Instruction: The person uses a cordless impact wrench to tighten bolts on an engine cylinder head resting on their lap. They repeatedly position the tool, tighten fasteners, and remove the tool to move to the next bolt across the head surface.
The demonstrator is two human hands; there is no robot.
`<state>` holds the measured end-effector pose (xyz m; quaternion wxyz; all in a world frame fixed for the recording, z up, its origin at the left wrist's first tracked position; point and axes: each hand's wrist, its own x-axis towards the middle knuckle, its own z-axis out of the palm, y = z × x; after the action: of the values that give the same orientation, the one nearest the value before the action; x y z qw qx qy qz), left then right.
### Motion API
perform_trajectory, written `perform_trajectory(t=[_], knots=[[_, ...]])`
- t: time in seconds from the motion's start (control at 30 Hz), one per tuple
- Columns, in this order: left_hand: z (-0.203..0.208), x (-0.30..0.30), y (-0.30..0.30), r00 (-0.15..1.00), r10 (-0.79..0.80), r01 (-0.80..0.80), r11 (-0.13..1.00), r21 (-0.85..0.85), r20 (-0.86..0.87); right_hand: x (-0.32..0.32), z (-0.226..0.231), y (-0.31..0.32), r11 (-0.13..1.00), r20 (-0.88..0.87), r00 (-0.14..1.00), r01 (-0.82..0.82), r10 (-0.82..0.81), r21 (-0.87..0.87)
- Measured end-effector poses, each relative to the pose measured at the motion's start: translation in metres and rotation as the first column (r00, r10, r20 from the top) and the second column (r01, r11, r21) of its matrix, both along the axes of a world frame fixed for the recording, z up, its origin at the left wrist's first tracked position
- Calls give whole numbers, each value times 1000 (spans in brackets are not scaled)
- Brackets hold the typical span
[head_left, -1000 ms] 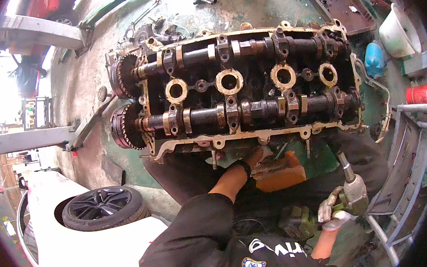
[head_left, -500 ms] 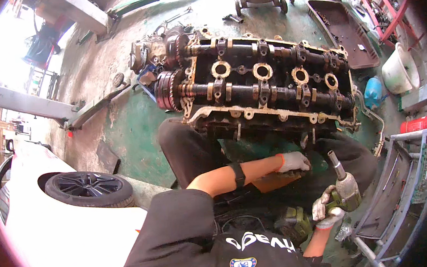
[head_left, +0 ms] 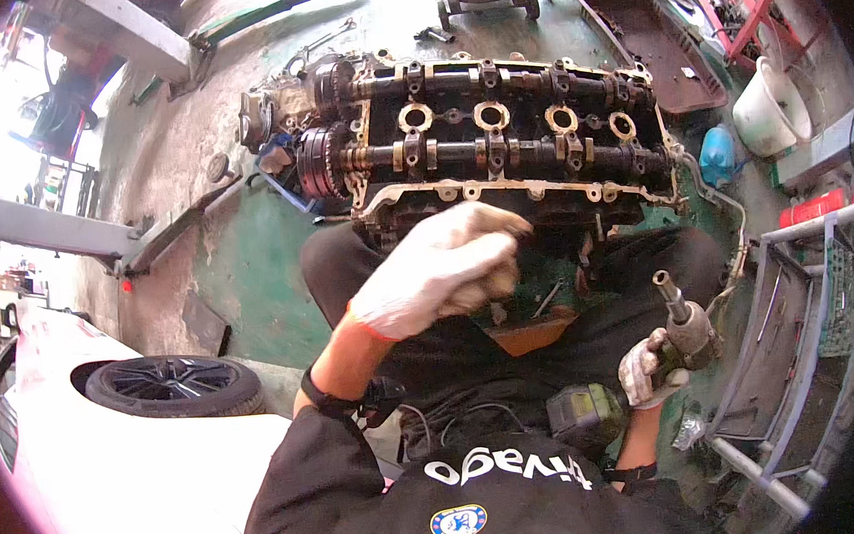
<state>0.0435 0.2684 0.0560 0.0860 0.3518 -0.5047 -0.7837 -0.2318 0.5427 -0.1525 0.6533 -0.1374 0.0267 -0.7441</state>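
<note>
Gloved left hand (head_left: 437,271) loosely curled, empty, mid-frame; right hand (head_left: 646,370) clamped on impact wrench (head_left: 680,322), lower right; cylinder head (head_left: 498,146) camshafts uncovered, unremoved.

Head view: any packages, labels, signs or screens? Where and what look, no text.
Blue bottle: on the floor right of the engine head, squat, pale cap.
White bucket: further right, round, open top.
Red can: right edge beside the metal rack, lying on its side, white band.
Round badge: on the black shirt, blue and yellow.
No signs or screens.
</note>
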Motion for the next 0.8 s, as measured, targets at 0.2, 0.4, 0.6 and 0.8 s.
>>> perform_trajectory(t=[0.2, 0.4, 0.6, 0.8], knots=[[21, 31, -40, 910, 376, -124, 653, -748, 177, 13, 5, -16, 956, 116, 976, -204, 183, 211], [23, 42, -70, 855, 444, 3, 512, -859, 268, 13, 4, -28, 915, 82, 971, -240, 225, 323], [26, 25, -81, 832, 550, -310, 564, -765, 69, 15, 12, -42, 908, 39, 976, -216, 216, 360], [19, 1, -92, 835, 493, -156, 638, -754, 244, 14, 14, -50, 921, 34, 968, -248, 249, 301]])
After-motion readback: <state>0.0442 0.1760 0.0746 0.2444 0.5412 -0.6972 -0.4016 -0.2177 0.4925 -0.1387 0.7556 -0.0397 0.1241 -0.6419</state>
